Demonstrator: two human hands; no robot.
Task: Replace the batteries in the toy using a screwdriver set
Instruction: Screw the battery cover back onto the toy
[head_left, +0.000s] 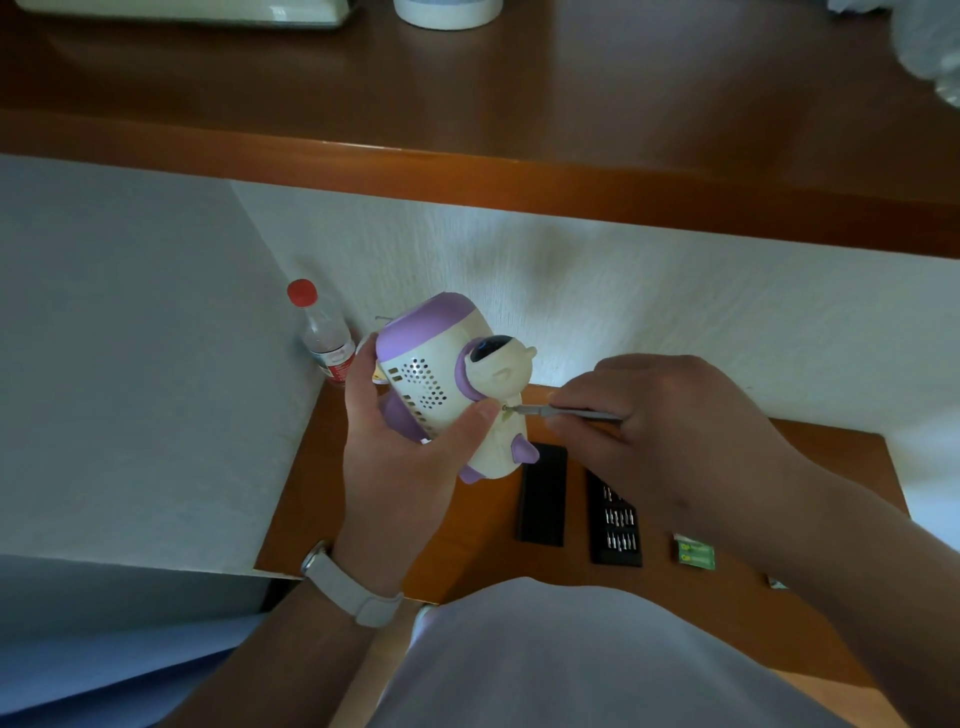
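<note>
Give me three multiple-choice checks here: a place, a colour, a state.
1. Where is the screwdriver tip? A: against the toy. B: in a drawer. C: on the floor.
2. What colour is the bottle cap? A: blue. B: red. C: green.
3. What is the left hand doing? A: hanging idle. B: gripping the toy. C: lying flat, open.
Answers: 1 A, the tip touches the toy; 2 B, the cap is plainly red; 3 B, fingers and thumb wrap its body.

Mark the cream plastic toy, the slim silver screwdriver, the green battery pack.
cream plastic toy (415, 379), head view, perforated side.
slim silver screwdriver (592, 414), head view, shaft.
green battery pack (696, 554), head view, label.
</note>
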